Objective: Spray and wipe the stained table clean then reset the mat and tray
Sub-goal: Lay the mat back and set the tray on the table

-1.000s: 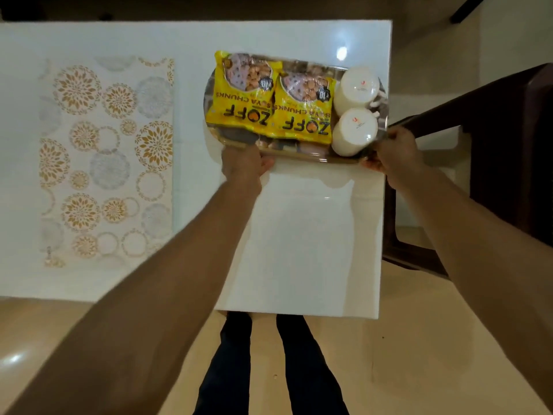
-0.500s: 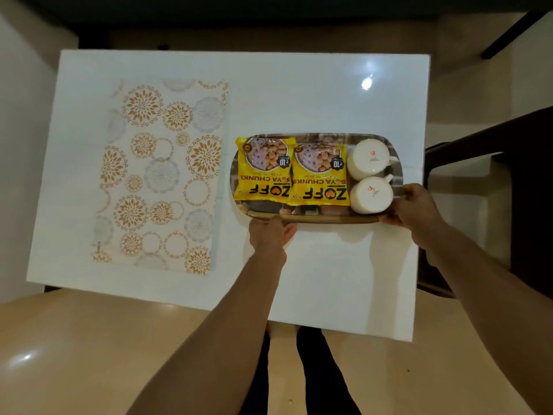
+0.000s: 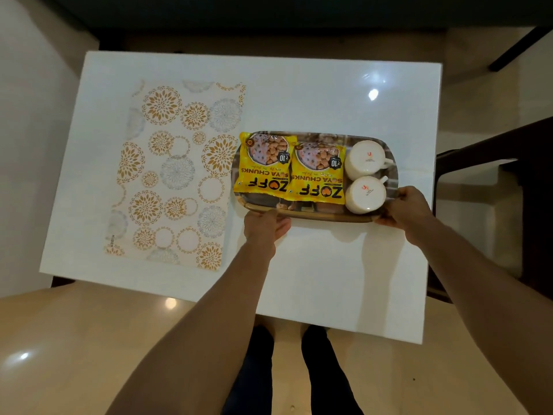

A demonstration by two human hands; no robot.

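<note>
A brown oval tray (image 3: 317, 216) sits on the right half of the white table (image 3: 314, 97). It carries two yellow soya chunk packets (image 3: 288, 172) and two upturned white cups (image 3: 365, 175). My left hand (image 3: 264, 227) grips the tray's near rim toward its left end. My right hand (image 3: 408, 209) grips the near right corner of the tray. A floral patterned mat (image 3: 176, 172) lies flat on the table's left half, just left of the tray.
A dark wooden chair (image 3: 493, 187) stands against the table's right edge. Another dark chair leg (image 3: 514, 49) shows at the top right. My legs (image 3: 293, 372) stand on the beige floor below the table's near edge.
The camera view has pulled back, so the whole table now shows. The tray sits closer to the table's middle and to the mat. Both hands have stayed on its near rim.
</note>
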